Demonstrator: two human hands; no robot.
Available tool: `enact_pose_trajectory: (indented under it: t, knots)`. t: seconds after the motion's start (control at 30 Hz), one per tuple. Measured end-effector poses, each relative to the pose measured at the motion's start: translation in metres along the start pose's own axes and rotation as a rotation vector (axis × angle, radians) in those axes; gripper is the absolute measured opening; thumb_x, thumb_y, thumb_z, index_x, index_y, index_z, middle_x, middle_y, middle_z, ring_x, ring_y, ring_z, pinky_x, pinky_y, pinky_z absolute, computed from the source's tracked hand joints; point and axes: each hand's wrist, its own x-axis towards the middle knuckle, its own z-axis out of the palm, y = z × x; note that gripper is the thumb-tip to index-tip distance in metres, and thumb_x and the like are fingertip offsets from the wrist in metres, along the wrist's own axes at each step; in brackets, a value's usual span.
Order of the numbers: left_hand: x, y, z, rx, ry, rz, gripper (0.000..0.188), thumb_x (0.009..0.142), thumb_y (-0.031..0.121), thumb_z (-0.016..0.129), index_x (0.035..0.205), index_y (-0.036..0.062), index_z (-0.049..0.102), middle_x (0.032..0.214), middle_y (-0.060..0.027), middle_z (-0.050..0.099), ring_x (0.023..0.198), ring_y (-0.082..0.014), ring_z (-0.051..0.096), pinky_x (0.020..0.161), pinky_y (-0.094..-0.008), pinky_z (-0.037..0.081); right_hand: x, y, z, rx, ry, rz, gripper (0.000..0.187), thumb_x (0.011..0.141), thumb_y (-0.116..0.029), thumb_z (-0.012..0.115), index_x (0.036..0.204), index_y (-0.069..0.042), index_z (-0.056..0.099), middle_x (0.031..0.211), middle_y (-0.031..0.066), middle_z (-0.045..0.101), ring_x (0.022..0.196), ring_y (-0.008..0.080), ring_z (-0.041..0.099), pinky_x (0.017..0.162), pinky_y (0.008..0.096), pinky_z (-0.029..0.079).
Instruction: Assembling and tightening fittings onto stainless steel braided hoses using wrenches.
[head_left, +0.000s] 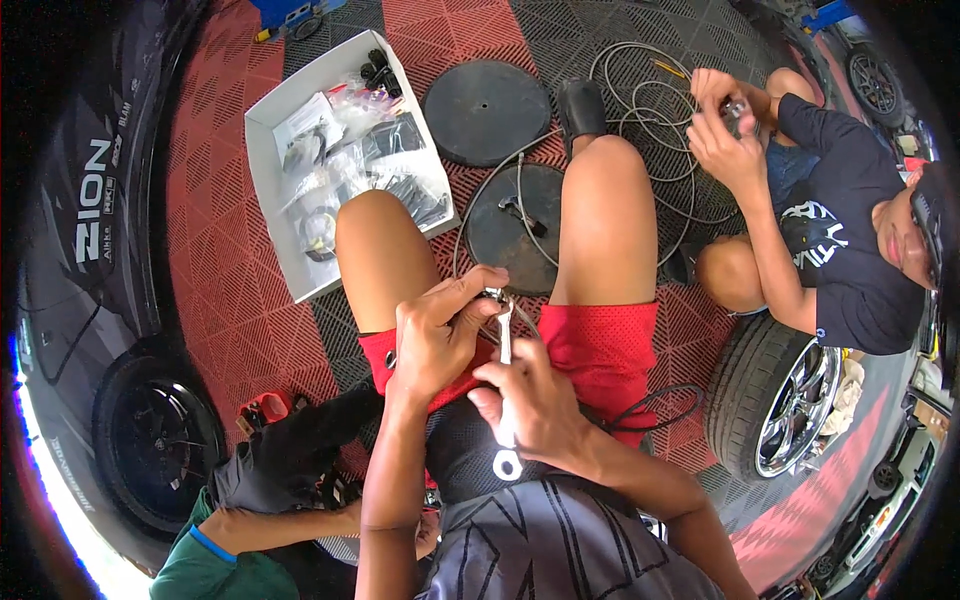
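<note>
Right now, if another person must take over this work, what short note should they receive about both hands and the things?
Left hand: closed on the fitting at the end of the thin braided line, above the lap.
Right hand: closed on the shaft of the silver wrench; its upper end is at the fitting.
Around: the line loops over the round black disc on the floor; the white box of parts lies to the left.
Done or left: whether the fitting is tight cannot be told.

Your knees point(600, 180) flanking a narrow floor gap, crowded by black discs point(487, 110), cable loops point(650, 100) and the white box point(300, 150).
</note>
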Motion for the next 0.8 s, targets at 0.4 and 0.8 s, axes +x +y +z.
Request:
enact_pose_trajectory:
  t: [0.4,0.8]
  knots:
    - [-0.003,-0.002,0.0,-0.048,-0.005,0.043,0.021,0.084,0.003,0.068,0.105,0.0051,0.067,0.094,-0.0104,0.072,0.078,-0.0227,0.069,0.07,-0.0321,0.053,0.017,0.011,-0.032,0.123,0.12,-0.053,0.027,0.081,0.0,0.061,0.107,0.006,0.057,0.09,0.0186,0.062,0.073,0.0298,0.064,0.063,0.0357,0.055]
    - [-0.006,0.006,0.005,-0.024,-0.032,0.061,0.021,0.082,0.002,0.069,0.103,0.0041,0.067,0.099,-0.0099,0.071,0.077,-0.0237,0.069,0.068,-0.0318,0.054,0.016,0.015,-0.022,0.043,0.146,-0.15,0.019,0.077,0.006,0.056,0.096,0.007,0.054,0.087,0.0203,0.057,0.068,0.0315,0.059,0.06,0.0378,0.051]
